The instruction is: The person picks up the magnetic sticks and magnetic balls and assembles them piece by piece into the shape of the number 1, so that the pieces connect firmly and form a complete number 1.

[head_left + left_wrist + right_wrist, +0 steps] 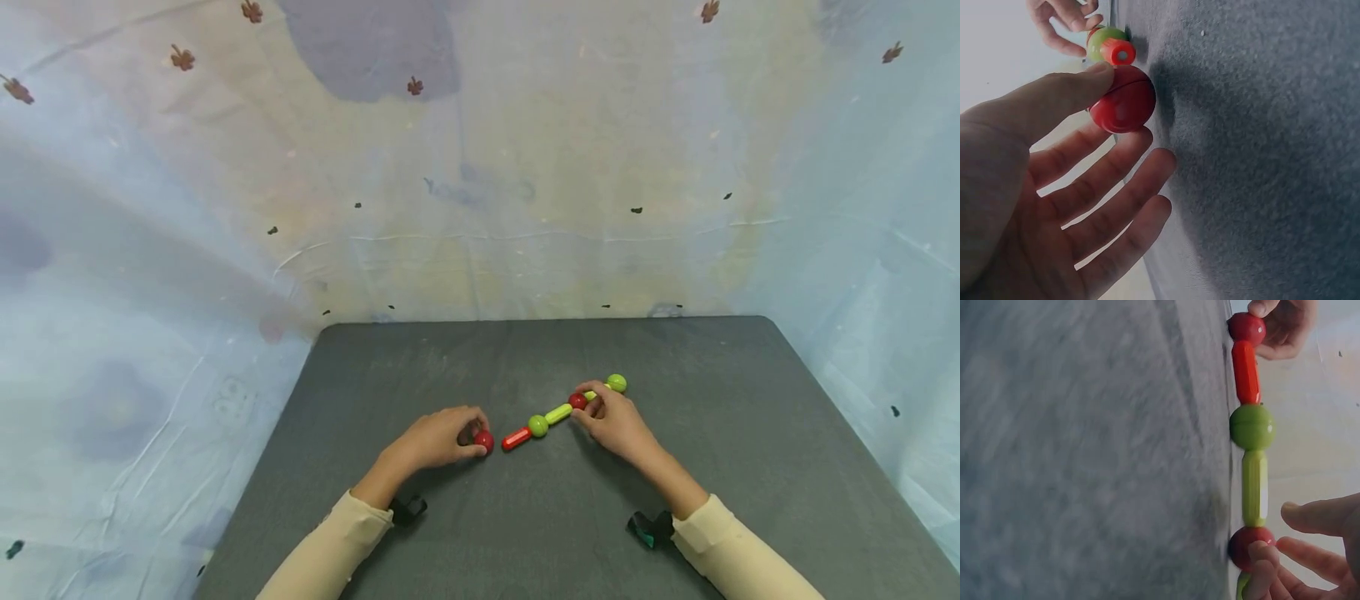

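Observation:
My left hand (442, 437) pinches a glossy red ball (1124, 103) between thumb and fingers, just above or on the table. A small gap separates that ball from a red rod (516, 438), whose end shows a round grey spot in the left wrist view. The rod joins a line running away to the right: a green ball (537, 426), a yellow-green rod (1254, 487), a second red ball (1250, 547), another yellow-green rod (1242, 584) and a far green ball (617, 382). My right hand (617, 423) holds the second red ball with its fingertips, partly covering the rod beyond.
The line of pieces lies on a dark grey table (405, 358) with rounded far corners. Pale patterned sheeting (525, 183) hangs behind and at both sides. Black wrist devices (651, 529) sit at the cuffs of the beige sleeves (742, 550).

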Motion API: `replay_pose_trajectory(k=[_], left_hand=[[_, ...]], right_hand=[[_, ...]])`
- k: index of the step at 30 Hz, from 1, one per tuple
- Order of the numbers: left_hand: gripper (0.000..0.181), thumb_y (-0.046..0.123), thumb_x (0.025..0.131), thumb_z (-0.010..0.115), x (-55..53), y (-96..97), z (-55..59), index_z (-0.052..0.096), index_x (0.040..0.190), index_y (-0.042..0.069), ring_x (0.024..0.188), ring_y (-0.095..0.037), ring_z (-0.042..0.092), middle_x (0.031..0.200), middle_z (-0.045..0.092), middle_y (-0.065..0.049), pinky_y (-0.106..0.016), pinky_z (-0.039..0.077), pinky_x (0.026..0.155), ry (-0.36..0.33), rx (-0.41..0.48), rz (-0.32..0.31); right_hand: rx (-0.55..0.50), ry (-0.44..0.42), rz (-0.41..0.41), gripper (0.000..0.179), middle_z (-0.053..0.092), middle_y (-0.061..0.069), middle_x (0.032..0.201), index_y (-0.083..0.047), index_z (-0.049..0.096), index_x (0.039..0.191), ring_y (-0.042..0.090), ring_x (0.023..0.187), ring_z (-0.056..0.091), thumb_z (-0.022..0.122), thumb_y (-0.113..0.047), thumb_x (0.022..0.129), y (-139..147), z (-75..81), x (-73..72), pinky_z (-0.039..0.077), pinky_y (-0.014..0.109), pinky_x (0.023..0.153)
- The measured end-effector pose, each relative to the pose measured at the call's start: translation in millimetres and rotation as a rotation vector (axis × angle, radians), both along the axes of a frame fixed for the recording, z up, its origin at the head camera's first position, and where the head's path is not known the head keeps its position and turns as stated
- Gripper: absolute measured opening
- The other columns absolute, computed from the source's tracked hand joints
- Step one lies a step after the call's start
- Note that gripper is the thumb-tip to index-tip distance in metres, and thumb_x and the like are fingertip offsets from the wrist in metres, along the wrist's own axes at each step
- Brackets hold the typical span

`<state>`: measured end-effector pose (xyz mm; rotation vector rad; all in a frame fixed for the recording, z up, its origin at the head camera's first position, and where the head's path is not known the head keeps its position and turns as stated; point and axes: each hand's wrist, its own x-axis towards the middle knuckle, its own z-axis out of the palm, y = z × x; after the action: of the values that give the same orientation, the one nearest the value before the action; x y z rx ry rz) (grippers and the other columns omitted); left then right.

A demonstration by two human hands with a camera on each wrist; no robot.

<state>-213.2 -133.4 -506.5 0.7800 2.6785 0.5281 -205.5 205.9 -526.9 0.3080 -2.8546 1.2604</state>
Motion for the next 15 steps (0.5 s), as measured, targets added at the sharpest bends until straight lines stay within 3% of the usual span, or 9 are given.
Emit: replay_pose_trajectory(k=[4,9,15], left_hand=[[0.029,0.041,0.098,0.081,2.6,0.5,-2.2,0.068,0.122,0.029,0.091,-0.005,0.062,0.106,0.066,0.013,-0.034,0.052,0.077,-0.013,0.008,-0.005],[0.03,0.043,0.098,0.081,5.1,1.8,-5.4,0.067,0.121,0.03,0.09,-0.002,0.061,0.106,0.065,0.015,-0.033,0.051,0.076,-0.006,0.01,-0.017],[0.031,0.044,0.097,0.082,6.4,3.7,-8.9,0.067,0.122,0.031,0.089,-0.002,0.061,0.105,0.065,0.015,-0.03,0.051,0.076,0.014,0.009,-0.032]], right_hand=[[0.02,0.06,0.013,0.033,0.071,0.004,0.094,-0.004,0.07,0.13,0.014,0.072,0.061,0.079,-0.014,0.1,-7,2.9,4.7,0.05,0.033,0.064],[0.012,0.159,0.091,0.034,0.07,0.012,0.11,-0.004,0.072,0.128,0.014,0.081,0.06,0.082,-0.012,0.097,-14,2.1,8.6,0.052,0.033,0.072],[0.027,0.114,0.216,0.037,0.069,0.013,0.123,-0.008,0.072,0.132,0.01,0.07,0.055,0.083,-0.015,0.097,-25,-0.6,7.7,0.049,0.028,0.063]])
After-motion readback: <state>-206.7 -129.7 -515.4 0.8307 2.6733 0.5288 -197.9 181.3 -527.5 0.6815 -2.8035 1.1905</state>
